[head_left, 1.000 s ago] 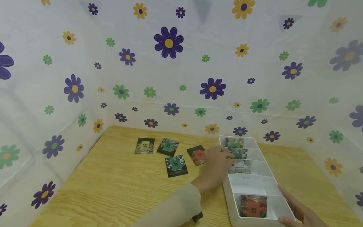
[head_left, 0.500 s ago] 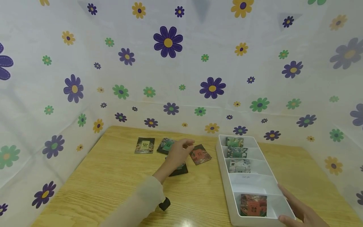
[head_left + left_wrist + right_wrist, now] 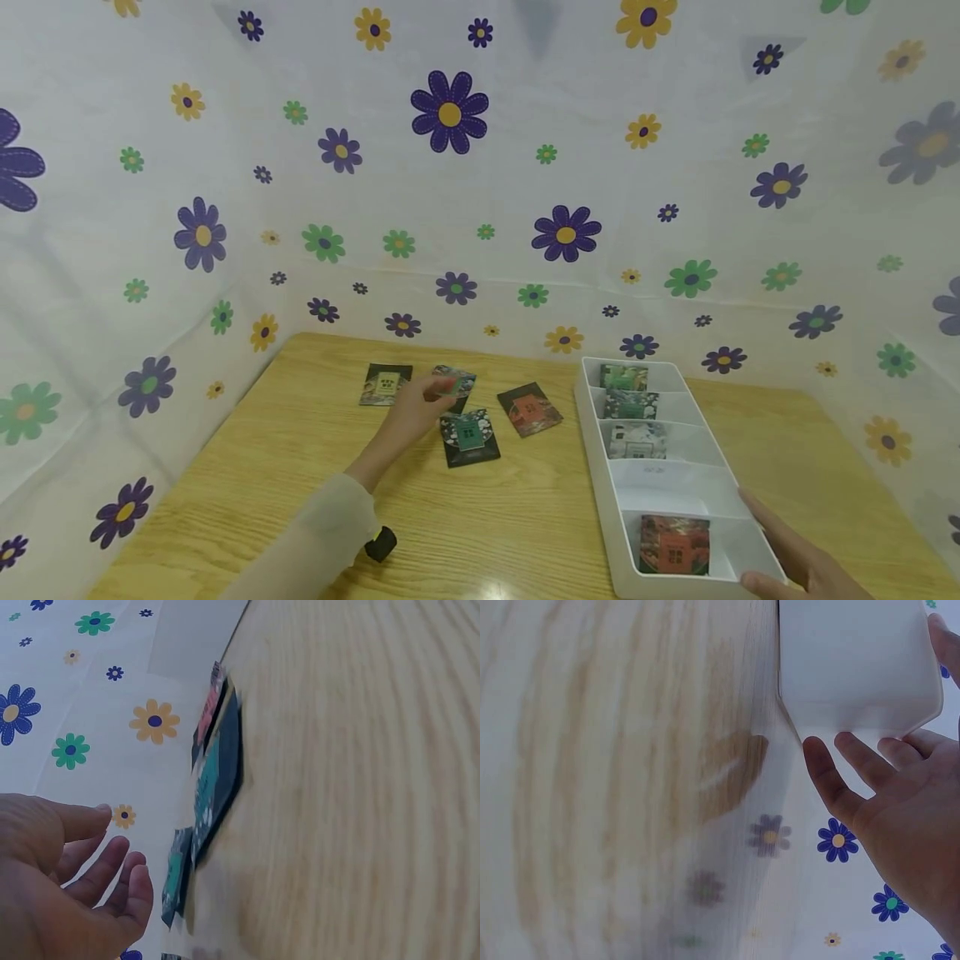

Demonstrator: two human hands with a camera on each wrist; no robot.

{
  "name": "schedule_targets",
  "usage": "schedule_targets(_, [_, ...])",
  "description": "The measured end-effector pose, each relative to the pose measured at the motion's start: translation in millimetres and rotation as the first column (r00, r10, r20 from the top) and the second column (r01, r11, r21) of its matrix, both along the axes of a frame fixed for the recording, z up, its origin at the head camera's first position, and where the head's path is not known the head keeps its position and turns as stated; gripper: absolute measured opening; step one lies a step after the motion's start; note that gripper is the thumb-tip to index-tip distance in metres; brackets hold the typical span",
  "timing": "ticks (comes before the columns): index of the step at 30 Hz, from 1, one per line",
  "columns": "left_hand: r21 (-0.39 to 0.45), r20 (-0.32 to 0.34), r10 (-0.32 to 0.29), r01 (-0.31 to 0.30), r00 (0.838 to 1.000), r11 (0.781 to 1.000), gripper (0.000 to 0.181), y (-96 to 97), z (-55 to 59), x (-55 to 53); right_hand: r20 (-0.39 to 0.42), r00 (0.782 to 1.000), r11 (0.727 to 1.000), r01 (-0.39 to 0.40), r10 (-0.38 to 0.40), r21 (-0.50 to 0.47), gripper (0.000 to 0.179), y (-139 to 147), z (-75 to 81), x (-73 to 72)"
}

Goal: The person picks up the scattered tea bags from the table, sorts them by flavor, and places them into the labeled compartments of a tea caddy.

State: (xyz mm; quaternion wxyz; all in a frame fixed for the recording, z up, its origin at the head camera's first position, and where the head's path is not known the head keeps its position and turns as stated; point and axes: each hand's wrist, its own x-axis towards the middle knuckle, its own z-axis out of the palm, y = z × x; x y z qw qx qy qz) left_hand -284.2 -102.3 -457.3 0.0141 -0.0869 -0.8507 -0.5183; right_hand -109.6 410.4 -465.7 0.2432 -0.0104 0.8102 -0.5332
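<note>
My left hand (image 3: pixel 420 410) hovers over the small printed packets, fingers loosely bent, holding nothing in the left wrist view. Nearest to it is a dark green-labelled packet (image 3: pixel 462 385), partly covered by the fingers in the head view. Another green-labelled packet (image 3: pixel 470 439) lies just in front, a yellow-labelled packet (image 3: pixel 385 386) to the left and a red-labelled packet (image 3: pixel 528 410) to the right. My right hand (image 3: pixel 806 562) holds the near right corner of a white divided box (image 3: pixel 606 508), thumb at the near end and fingers along its right side, also visible in the right wrist view.
Inside the box, a red packet (image 3: pixel 674 546) lies in the nearest compartment. A pale packet (image 3: pixel 637 440) and two greenish packets are in the far ones; one compartment between shows bare white. A flower-printed curtain (image 3: pixel 480 167) surrounds the wooden table (image 3: pixel 487 517).
My left hand has moved left from the box, over the red-labelled packet, to the green-labelled ones. My right hand has stayed at the box corner. The packets lie as before.
</note>
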Motion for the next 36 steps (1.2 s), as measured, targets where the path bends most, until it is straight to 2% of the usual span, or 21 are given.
schedule_targets(5, [-0.042, 0.05, -0.007, 0.009, 0.999, 0.999, 0.036, -6.8, -5.4, 4.2, -0.001, 1.0, 1.0, 0.002, -0.002, -0.013, 0.089, 0.8, -1.8, -0.3])
schedule_targets(11, [-0.127, 0.111, 0.01, 0.004, 0.994, 0.992, 0.037, -7.7, -11.9, 7.1, 0.01, 1.0, 0.995, -0.025, 0.026, -0.097, 0.085, 2.9, -3.5, -0.6])
schedule_targets(14, [-0.151, 0.12, 0.008, 0.011, 0.993, 0.988, 0.038, -6.4, -14.7, 6.0, 0.013, 0.999, 0.993, -0.028, 0.03, -0.117, 0.085, 2.8, -3.6, -0.7])
schedule_targets(20, [-0.192, 0.124, -0.011, 0.034, 0.992, 0.981, 0.043, -1.7, -16.7, 4.9, 0.01, 1.0, 0.995, -0.024, 0.025, -0.097, 0.086, 2.2, -3.0, -1.0])
schedule_targets(23, [-0.273, 0.094, -0.01, 0.035, 0.995, 0.961, 0.047, 1.1, -15.3, 5.7, 0.01, 1.0, 0.995, -0.018, 0.019, -0.101, 0.086, 1.7, -3.2, -1.2])
schedule_targets(30, [-0.447, -0.002, -0.014, 0.012, 1.0, 0.894, 0.05, 5.0, -19.5, 9.7, 0.015, 1.0, 0.994, -0.015, 0.017, -0.106, 0.085, 3.0, -4.4, -1.6])
schedule_targets(33, [-0.493, -0.032, -0.023, 0.004, 0.999, 0.87, 0.046, 6.2, -18.5, 12.1, 0.016, 1.0, 0.995, -0.015, 0.016, -0.103, 0.086, 3.5, -4.7, -1.7])
schedule_targets(36, [-0.51, -0.045, -0.027, 0.0, 0.999, 0.86, 0.042, 7.5, -16.3, 13.9, 0.014, 1.0, 0.995, -0.012, 0.014, -0.095, 0.086, 3.3, -4.5, -1.7])
